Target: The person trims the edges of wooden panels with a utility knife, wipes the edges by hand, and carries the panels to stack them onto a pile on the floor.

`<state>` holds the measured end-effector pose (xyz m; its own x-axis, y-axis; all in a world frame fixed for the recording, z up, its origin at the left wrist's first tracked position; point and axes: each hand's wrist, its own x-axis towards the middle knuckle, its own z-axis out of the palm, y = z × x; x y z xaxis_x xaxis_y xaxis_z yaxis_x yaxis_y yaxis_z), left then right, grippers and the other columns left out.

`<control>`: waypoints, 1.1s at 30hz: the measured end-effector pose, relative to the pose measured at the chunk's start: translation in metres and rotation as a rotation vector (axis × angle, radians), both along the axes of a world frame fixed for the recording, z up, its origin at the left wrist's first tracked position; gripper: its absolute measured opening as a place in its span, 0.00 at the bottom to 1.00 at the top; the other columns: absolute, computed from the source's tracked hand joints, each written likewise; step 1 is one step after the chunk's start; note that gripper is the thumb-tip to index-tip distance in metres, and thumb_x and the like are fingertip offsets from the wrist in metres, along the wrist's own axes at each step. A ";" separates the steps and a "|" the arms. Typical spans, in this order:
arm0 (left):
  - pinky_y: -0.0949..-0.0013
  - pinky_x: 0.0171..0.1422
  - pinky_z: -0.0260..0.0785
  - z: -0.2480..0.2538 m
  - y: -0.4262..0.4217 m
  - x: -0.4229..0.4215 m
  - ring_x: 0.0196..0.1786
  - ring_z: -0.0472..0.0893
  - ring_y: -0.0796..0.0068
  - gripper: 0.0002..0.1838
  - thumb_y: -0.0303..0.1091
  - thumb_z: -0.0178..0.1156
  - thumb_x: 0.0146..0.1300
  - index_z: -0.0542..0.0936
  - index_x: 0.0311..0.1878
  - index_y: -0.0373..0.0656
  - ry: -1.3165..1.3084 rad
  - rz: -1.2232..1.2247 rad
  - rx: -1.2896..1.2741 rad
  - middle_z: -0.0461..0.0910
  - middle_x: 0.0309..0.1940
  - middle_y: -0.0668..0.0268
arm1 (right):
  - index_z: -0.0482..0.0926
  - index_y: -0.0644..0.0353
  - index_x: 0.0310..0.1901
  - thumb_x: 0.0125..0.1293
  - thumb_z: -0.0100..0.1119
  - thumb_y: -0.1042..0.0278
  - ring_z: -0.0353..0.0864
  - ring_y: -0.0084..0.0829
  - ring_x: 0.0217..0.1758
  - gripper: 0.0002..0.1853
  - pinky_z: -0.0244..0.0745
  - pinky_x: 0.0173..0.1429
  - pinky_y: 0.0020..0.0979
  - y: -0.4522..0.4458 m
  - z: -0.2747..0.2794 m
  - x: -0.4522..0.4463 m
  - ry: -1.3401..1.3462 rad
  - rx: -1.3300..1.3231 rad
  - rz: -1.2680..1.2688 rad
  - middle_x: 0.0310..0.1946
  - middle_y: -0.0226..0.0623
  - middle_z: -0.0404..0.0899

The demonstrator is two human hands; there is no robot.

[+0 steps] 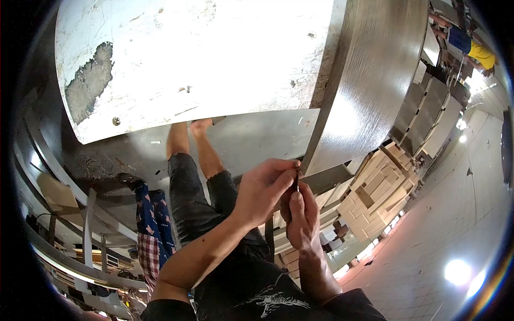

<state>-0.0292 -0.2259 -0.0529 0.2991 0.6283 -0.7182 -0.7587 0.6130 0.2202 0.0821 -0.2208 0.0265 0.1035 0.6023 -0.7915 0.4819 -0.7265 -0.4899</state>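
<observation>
In front of my black shirt, both of my hands are close together with their fingertips meeting. My left hand [261,188] is closed, its thumb and fingers pinching a small, thin dark piece [296,181]. My right hand [303,216] is also closed, with its thumb and fingers at the lower end of the same piece. What kind of thing it is cannot be made out, and the fingers hide much of it. Just beyond my fingertips is the corner of a glossy grey-brown wooden panel [364,91], which lies along the edge of a white worktop [214,59].
The worktop has a worn grey patch [90,83] and several marks. Behind my right arm are stacked pale wooden pieces [369,206]. Another person in patterned trousers [152,219] is at the left. A person in a yellow top [482,55] is far off at the upper right.
</observation>
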 end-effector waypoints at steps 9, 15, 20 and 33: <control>0.64 0.59 0.79 -0.043 -0.046 0.001 0.52 0.84 0.68 0.14 0.36 0.60 0.76 0.77 0.55 0.34 -0.165 0.022 -0.262 0.83 0.52 0.56 | 0.68 0.62 0.71 0.81 0.50 0.55 0.81 0.28 0.47 0.25 0.76 0.52 0.31 -0.021 -0.021 0.019 0.013 -0.455 -0.053 0.47 0.38 0.83; 0.66 0.48 0.78 -0.054 -0.058 -0.020 0.44 0.86 0.72 0.10 0.36 0.60 0.74 0.79 0.44 0.36 0.470 -0.470 0.055 0.85 0.36 0.62 | 0.72 0.57 0.64 0.80 0.53 0.61 0.77 0.22 0.25 0.17 0.72 0.30 0.24 -0.045 -0.022 0.022 0.258 -0.452 -0.258 0.38 0.32 0.80; 0.64 0.36 0.76 0.021 0.011 -0.058 0.30 0.84 0.57 0.08 0.32 0.65 0.69 0.79 0.40 0.37 0.937 -0.544 0.444 0.82 0.29 0.59 | 0.75 0.59 0.59 0.79 0.54 0.60 0.75 0.24 0.29 0.15 0.72 0.34 0.30 -0.087 -0.031 0.064 0.225 -0.237 -0.616 0.36 0.30 0.79; 0.36 0.83 0.39 0.042 0.289 -0.024 0.82 0.54 0.54 0.33 0.47 0.60 0.70 0.67 0.77 0.56 2.022 -0.880 1.504 0.59 0.80 0.59 | 0.75 0.64 0.61 0.82 0.46 0.61 0.75 0.20 0.36 0.18 0.70 0.41 0.23 -0.033 0.013 -0.003 0.085 0.299 -0.813 0.37 0.31 0.78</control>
<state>-0.0532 0.0633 -0.0110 0.5187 0.8420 0.1484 0.8055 -0.5394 0.2453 0.0789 -0.2539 0.0396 0.5396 0.5513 -0.6364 -0.1778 -0.6642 -0.7261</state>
